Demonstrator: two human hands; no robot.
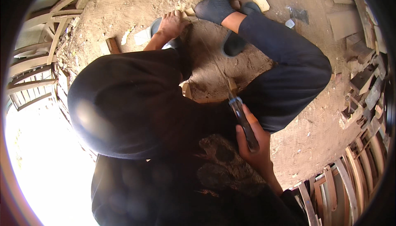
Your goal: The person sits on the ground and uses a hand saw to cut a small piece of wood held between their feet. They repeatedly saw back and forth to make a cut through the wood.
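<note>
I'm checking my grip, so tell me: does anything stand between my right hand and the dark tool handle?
Nothing visible does: your right hand is closed directly on the dark tool handle, with digits against both sides.

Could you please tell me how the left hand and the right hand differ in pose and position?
The right hand is wrapped around a dark tool handle, while the left hand reaches down beside a small pale wooden piece. The left hand is near the dark-socked foot and looks smaller in the picture; the right hand is nearer the camera and looks larger. Both hands are bare.
</note>
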